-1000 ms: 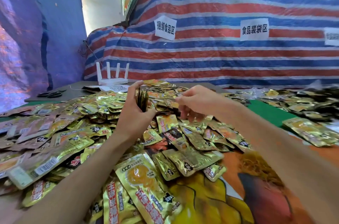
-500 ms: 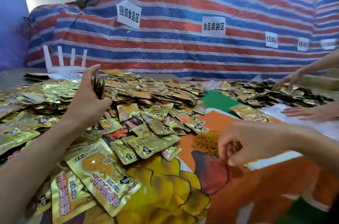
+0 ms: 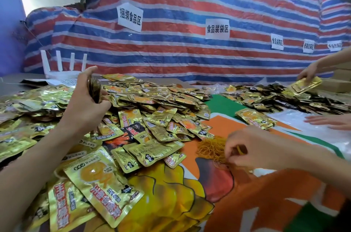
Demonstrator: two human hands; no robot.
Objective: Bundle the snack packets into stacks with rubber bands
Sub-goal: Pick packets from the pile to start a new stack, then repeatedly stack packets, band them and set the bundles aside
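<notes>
Left hand (image 3: 86, 102) grips a stack of snack packets (image 3: 94, 89) edge-on, raised above the loose packet heap (image 3: 152, 102), long axis near upright, tilted slightly right. Right hand (image 3: 252, 149) is closed in a pinch, fingertips (image 3: 230, 156) in the pile of yellow rubber bands (image 3: 210, 149) on the printed table cover (image 3: 266, 193).

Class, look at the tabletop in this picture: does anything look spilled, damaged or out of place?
Nothing looks damaged. The snack packets lie in a loose, unsorted heap, and the rubber bands sit in a tangled pile beside it.
</notes>
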